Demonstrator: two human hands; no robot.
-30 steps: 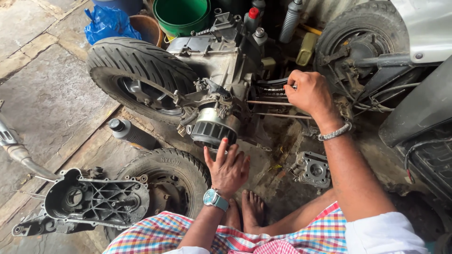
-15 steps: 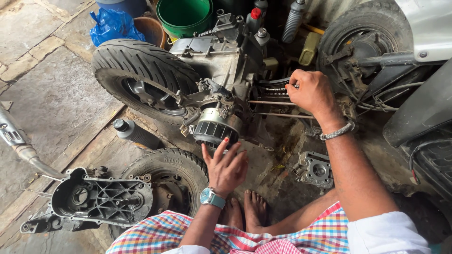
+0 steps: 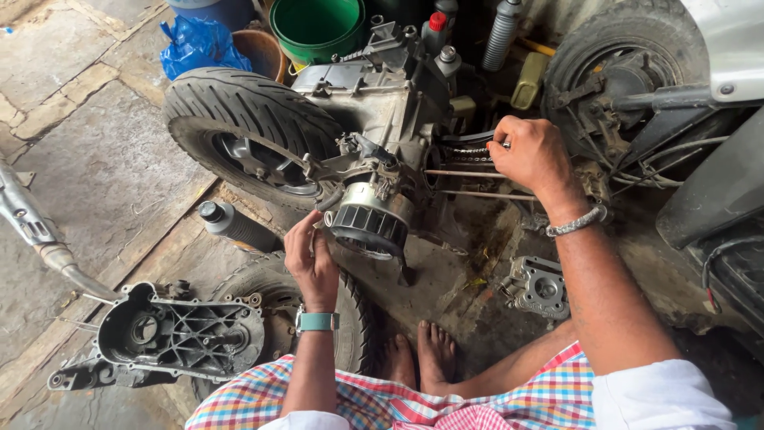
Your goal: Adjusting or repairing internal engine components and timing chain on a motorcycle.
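Observation:
A scooter engine block (image 3: 374, 87) with its rear tyre (image 3: 247, 127) lies on the floor in front of me. My left hand (image 3: 310, 259), with a teal wristwatch, rests against the round finned fan (image 3: 368, 221) on the engine's near side, fingers together. My right hand (image 3: 535, 155), wearing a metal bracelet, is closed around a timing chain (image 3: 469, 149) near the long bare studs (image 3: 477, 173) that stick out from the engine. My bare feet (image 3: 418, 354) are below, between my knees.
A black crankcase cover (image 3: 171, 334) and an exhaust pipe (image 3: 36, 235) lie at lower left. A second tyre (image 3: 267, 299) lies under my left arm. A cylinder head part (image 3: 537, 288), a dark bottle (image 3: 231, 224), a green bucket (image 3: 318, 28) and another wheel (image 3: 621, 68) surround the engine.
My left hand has moved up from the lying tyre to the fan and closed its fingers. My right hand has shifted slightly along the chain. The camera has leaned left.

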